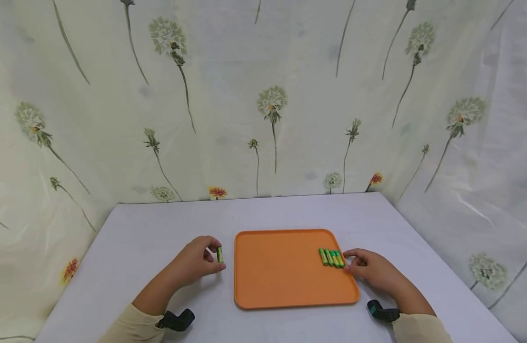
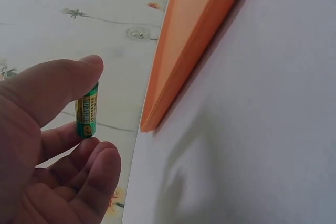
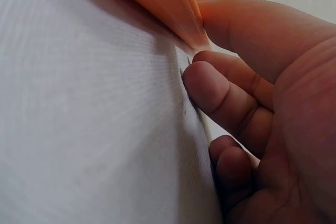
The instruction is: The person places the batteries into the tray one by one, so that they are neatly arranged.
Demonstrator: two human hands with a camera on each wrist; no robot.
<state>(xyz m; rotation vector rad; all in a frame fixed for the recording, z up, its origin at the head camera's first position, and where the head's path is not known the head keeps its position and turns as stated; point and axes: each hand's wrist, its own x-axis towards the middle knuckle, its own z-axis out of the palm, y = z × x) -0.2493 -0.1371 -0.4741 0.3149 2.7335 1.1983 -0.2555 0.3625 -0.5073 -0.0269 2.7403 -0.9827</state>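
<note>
Raised over the table left of the orange tray, my left hand pinches a small green-and-gold battery by its two ends, between thumb and a fingertip. In the left wrist view this battery stands almost upright. Several matching batteries lie side by side in a row on the tray's right part. My right hand is at the tray's right rim beside that row. Its thumb touches the tray's edge in the right wrist view, with the other fingers loosely bent near the white tablecloth.
The white table reaches back to a curtain printed with dandelions, which also hangs at both sides. Black wrist devices sit on both forearms, low over the table. The tray has a raised rim.
</note>
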